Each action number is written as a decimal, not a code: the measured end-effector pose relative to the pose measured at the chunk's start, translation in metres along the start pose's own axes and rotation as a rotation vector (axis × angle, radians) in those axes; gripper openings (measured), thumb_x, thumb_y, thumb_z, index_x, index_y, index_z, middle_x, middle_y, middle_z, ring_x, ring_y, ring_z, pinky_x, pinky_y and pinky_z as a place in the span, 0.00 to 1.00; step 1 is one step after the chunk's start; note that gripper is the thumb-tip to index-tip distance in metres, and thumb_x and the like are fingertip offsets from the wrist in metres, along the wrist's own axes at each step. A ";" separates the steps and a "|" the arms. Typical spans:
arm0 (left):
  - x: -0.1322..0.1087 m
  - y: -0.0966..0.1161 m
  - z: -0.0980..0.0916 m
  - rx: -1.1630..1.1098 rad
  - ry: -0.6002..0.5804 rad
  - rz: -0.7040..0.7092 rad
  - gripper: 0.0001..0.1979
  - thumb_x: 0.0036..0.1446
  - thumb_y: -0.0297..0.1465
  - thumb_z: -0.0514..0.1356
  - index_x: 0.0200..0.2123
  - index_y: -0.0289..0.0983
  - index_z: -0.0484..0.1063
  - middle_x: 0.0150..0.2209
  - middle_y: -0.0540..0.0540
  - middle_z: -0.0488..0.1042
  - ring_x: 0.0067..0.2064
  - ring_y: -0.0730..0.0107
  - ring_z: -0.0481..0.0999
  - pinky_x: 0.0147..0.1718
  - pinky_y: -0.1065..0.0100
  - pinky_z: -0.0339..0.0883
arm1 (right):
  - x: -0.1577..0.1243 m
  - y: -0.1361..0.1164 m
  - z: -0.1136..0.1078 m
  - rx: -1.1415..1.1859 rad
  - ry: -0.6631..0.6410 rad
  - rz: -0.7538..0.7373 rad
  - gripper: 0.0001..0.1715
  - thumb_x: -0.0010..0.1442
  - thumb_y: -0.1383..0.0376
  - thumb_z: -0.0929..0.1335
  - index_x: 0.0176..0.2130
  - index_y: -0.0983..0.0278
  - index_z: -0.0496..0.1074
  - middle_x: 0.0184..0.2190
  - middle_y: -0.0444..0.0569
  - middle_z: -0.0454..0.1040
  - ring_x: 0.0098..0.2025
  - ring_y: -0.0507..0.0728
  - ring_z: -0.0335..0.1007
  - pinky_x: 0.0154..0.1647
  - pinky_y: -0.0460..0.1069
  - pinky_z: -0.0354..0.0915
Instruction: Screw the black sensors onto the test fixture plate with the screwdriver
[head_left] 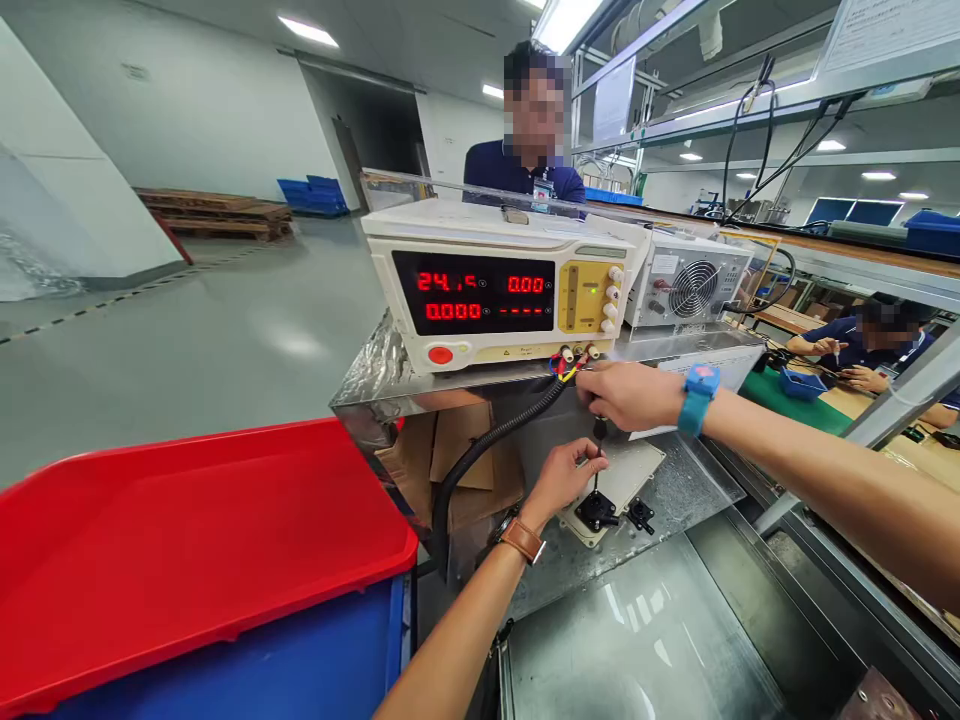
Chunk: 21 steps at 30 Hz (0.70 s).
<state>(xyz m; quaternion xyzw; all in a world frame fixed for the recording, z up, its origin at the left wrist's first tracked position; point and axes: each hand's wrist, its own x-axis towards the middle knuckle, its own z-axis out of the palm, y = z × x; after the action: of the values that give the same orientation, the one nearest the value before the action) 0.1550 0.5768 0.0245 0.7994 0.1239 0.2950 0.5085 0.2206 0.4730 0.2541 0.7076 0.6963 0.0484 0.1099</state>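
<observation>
My right hand (616, 394), with a teal wrist strap, is closed around the top of what looks like a screwdriver (600, 430), just in front of the power supply's terminals. Its thin dark shaft runs down almost upright to a black pump-like part (597, 510) with short side ports. My left hand (564, 482), wearing a brown-strapped watch, pinches the shaft with thumb and fingertips just above that part. Under the part lies a pale flat plate (634, 472). A smaller black ported part (640, 515) sits beside it, near the plate's right edge.
A power supply (480, 350) with red digits stands behind my hands, a thick black corrugated cable (487, 440) at its front. Left are a red tray (225, 540) and a blue bin (322, 650). A person (487, 170) is beyond; another (840, 330) sits right.
</observation>
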 end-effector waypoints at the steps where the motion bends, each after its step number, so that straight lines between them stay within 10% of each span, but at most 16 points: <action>1: 0.000 -0.001 0.001 0.029 0.031 -0.006 0.11 0.55 0.39 0.63 0.29 0.38 0.72 0.34 0.48 0.80 0.36 0.67 0.74 0.39 0.67 0.63 | -0.001 0.001 0.001 0.033 -0.015 -0.036 0.15 0.65 0.66 0.67 0.52 0.65 0.70 0.49 0.57 0.76 0.47 0.59 0.75 0.42 0.49 0.64; 5: 0.002 -0.004 0.007 0.137 0.078 -0.016 0.12 0.54 0.40 0.64 0.28 0.38 0.69 0.31 0.52 0.77 0.34 0.70 0.71 0.36 0.69 0.60 | -0.003 0.003 0.004 0.010 0.070 0.191 0.23 0.67 0.56 0.66 0.53 0.70 0.69 0.44 0.63 0.77 0.45 0.63 0.75 0.40 0.51 0.65; 10: 0.000 0.002 0.005 0.108 0.087 -0.038 0.11 0.50 0.38 0.67 0.31 0.39 0.72 0.32 0.51 0.77 0.36 0.68 0.73 0.37 0.68 0.62 | -0.009 0.006 -0.002 0.094 -0.048 0.038 0.21 0.65 0.61 0.69 0.56 0.64 0.68 0.49 0.57 0.77 0.48 0.61 0.75 0.41 0.49 0.65; 14: -0.001 0.003 0.003 -0.089 -0.044 0.015 0.12 0.58 0.39 0.60 0.38 0.38 0.77 0.38 0.46 0.81 0.41 0.65 0.77 0.42 0.66 0.66 | -0.013 0.003 -0.005 0.049 -0.033 0.152 0.20 0.67 0.58 0.67 0.54 0.66 0.70 0.47 0.59 0.78 0.47 0.62 0.75 0.41 0.50 0.66; 21: 0.001 0.001 0.004 0.132 0.074 -0.023 0.07 0.55 0.37 0.66 0.33 0.39 0.78 0.36 0.48 0.81 0.39 0.65 0.77 0.40 0.67 0.65 | -0.012 0.002 -0.002 0.025 0.026 0.216 0.19 0.69 0.58 0.64 0.52 0.69 0.70 0.46 0.63 0.77 0.47 0.64 0.76 0.41 0.52 0.66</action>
<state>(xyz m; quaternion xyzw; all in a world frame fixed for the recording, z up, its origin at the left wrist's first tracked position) 0.1579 0.5736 0.0245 0.8184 0.1710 0.3098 0.4528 0.2220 0.4608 0.2576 0.7791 0.6180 0.0605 0.0861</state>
